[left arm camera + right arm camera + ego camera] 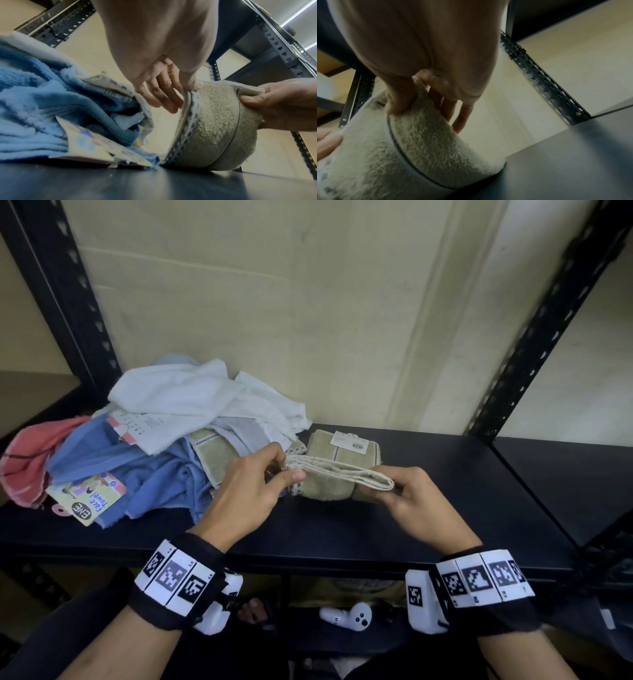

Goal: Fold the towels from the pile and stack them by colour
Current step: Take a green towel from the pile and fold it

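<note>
Holding: beige towel (337, 474) is folded to a narrow band and pinched at both ends; its lower fold rests on the shelf (445, 508), just right of the pile (164, 433).
Stack: a second folded beige towel (342, 445) with a label lies just behind the held one, touching it or nearly so.
Risk: the layered top edges could slide apart if either pinch slackens, likely undoing the fold; setting it down askew could nudge the stack behind.
Risk two: the left end sits close to the pile, so loose blue cloth (137, 467) could snag it.
Left hand (253, 487): thumb and fingers pinch the left end.
Right hand (407, 498): thumb in front, fingers behind, gripping the right end.
</note>
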